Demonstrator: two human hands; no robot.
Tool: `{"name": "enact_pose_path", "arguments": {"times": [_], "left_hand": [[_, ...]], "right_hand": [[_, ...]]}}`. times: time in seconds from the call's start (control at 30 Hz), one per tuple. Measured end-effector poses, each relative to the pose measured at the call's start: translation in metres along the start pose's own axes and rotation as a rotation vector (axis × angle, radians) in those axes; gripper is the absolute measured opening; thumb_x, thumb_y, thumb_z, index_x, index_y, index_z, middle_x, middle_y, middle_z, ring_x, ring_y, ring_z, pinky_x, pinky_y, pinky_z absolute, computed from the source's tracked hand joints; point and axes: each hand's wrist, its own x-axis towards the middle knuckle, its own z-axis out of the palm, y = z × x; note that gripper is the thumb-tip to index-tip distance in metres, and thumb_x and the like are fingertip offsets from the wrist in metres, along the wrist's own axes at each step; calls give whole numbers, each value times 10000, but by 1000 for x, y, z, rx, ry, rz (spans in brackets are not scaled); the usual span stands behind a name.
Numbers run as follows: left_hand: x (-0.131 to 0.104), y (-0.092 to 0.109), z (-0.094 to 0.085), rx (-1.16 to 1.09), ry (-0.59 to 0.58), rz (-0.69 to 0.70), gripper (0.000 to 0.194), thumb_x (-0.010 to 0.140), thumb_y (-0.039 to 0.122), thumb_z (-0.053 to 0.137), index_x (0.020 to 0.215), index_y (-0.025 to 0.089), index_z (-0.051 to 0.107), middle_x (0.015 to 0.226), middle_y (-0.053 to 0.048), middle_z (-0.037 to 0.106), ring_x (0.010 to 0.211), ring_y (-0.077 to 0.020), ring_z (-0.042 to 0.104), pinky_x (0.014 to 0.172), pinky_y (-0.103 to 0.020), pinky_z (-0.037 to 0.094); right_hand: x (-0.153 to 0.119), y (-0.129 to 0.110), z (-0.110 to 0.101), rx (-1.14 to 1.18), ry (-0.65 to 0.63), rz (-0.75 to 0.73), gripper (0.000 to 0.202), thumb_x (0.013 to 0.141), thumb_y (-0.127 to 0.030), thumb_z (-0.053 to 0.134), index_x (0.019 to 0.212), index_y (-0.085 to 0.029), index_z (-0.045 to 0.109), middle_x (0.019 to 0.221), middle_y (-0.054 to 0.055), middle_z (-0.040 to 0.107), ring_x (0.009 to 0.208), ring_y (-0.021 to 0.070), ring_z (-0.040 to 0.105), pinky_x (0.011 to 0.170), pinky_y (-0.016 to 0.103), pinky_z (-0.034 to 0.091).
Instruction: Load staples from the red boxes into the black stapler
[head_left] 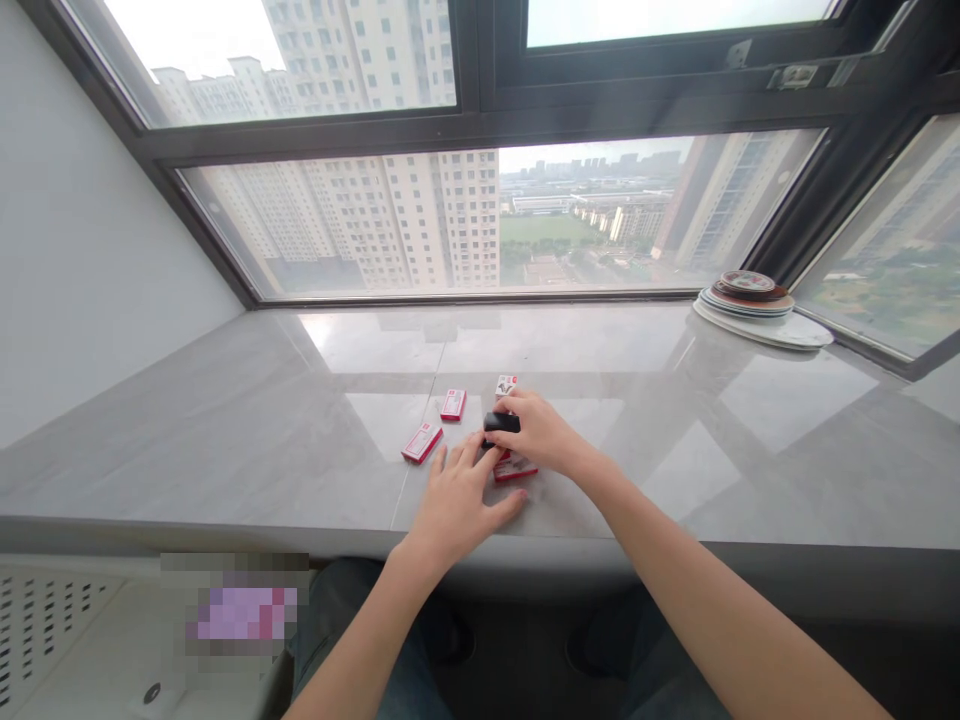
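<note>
On the grey marble sill, my right hand is closed around a small black object, thumb and fingers at its ends. My left hand lies just left of it with fingers spread, its fingertips close to the black object. Partly under the hands is a red and white box. Behind my right fingers stands another small white and red box, partly covered. Two more flat red and white boxes lie to the left, one farther back and one nearer.
A stack of plates sits at the back right corner beside the window. The sill's front edge runs just below my hands. At the lower left is a white perforated surface with a blurred purple patch.
</note>
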Motion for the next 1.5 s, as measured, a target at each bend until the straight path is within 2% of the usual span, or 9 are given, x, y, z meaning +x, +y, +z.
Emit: {"name": "enact_pose_path", "arguments": {"times": [0.17,0.33,0.47,0.57,0.7,0.87,1.23,1.4,1.5], "left_hand": [[-3,-4,8,15,25,-43,562,950,570,601,1476,400,500,1617,-35,406,1494,-313,369,1233,-545,249],[-3,-2,9,10,50,-49,536,958,535,603,1466,389,517,1607,-40,417,1460,-315,411,1237,-544,246],[-3,-1,5,-54,61,-57,427,953,465,626,1366,365,576,1565,-30,472,1457,-288,420,1241,-518,256],[-2,-3,2,-110,55,-85,262,946,436,642,1190,340,632,1525,-9,517,1453,-272,427,1238,-506,266],[2,-7,4,-135,53,-124,271,890,473,718,1128,352,670,1519,1,516,1399,-293,480,1207,-516,307],[9,-14,5,-159,52,-130,317,809,520,803,1074,368,719,1427,15,582,1298,-293,560,1149,-498,374],[20,-35,-9,-205,-17,-21,299,836,511,782,1101,377,749,1430,28,622,1355,-290,529,1171,-480,370],[20,-35,-9,-197,-13,-15,319,838,485,780,1137,389,729,1457,52,606,1367,-282,516,1161,-481,391],[20,-34,-7,-207,0,-15,318,841,480,778,1136,373,727,1451,42,617,1355,-282,526,1162,-475,398]], "right_hand": [[-20,6,-37,107,197,-25,240,939,-401,657,1099,-231,713,1130,62,653,1081,227,602,958,348,468],[-64,42,-72,127,343,269,348,947,-509,589,1067,-209,719,1074,89,670,906,214,631,757,320,521],[-91,67,-74,228,191,646,483,916,-644,575,971,-185,712,706,25,623,523,136,525,505,274,424],[-99,60,-62,391,60,749,532,889,-692,591,946,-176,707,672,-1,592,421,90,440,398,239,307],[-87,30,-32,586,-187,671,490,863,-665,651,939,-182,686,668,-14,604,396,72,418,367,216,220],[-65,17,-4,516,-179,595,435,853,-613,676,813,-180,656,536,-46,539,415,75,361,405,216,242],[-77,31,-34,333,-160,709,384,816,-581,710,833,-203,643,520,-31,577,424,112,416,432,238,242],[-66,13,-35,70,38,476,328,932,-534,578,1056,-257,703,554,-39,587,533,168,520,525,271,335],[-48,2,-28,-37,30,374,299,951,-467,557,1094,-278,738,578,-29,616,570,179,553,562,287,339]]}}
